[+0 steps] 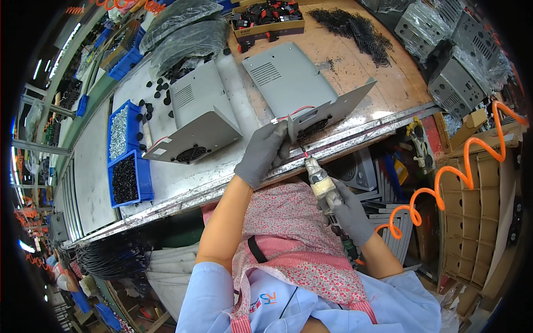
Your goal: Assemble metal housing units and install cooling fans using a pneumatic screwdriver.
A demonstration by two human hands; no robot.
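Observation:
My left hand, in a grey glove, has its fingers closed at the near left edge of the right grey metal casing. That casing lies at the table's front edge, its end panel standing up with a black fan and a red wire on it. In its grey glove, my right hand is wrapped round an air screwdriver. The bit points up toward the panel's lower edge near my left fingertips; whether it touches a screw is too small to tell. Left of this, a second grey casing stands apart.
Blue bins hold silver screws and black small parts at the left. Black knobs lie beside them. Behind are plastic-wrapped pieces, a carton and black wires. An orange coiled hose hangs at the right.

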